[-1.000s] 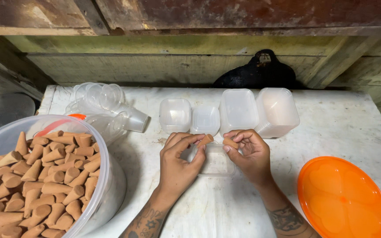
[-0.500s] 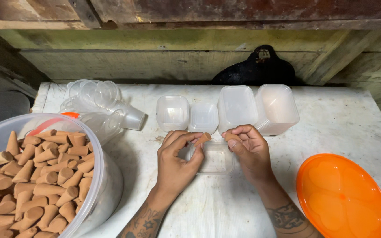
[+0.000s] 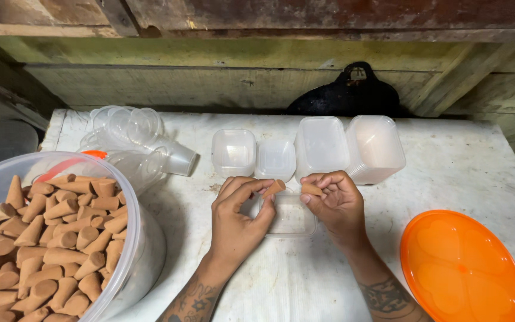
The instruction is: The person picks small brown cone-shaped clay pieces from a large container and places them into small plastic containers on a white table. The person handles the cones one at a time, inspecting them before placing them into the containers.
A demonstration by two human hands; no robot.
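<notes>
My left hand [image 3: 239,223] pinches a small brown cone [image 3: 274,188] between thumb and forefinger. My right hand [image 3: 336,203] pinches a second brown cone [image 3: 312,189] by its fingertips. Both cones hover just above a small clear plastic box [image 3: 292,218] that sits on the white table [image 3: 484,173] between my hands. The two cone tips point toward each other, a small gap apart.
A large clear tub [image 3: 144,238] filled with several brown cones stands at the left. An orange lid [image 3: 460,268] lies at the right. Empty clear boxes [image 3: 233,152] and stacked containers [image 3: 377,146] line the back; nested clear cups [image 3: 144,140] lie back left. A black bag [image 3: 353,92] rests behind.
Both hands have shifted slightly. The cones at the fingertips of both hands now show clearly above the box.
</notes>
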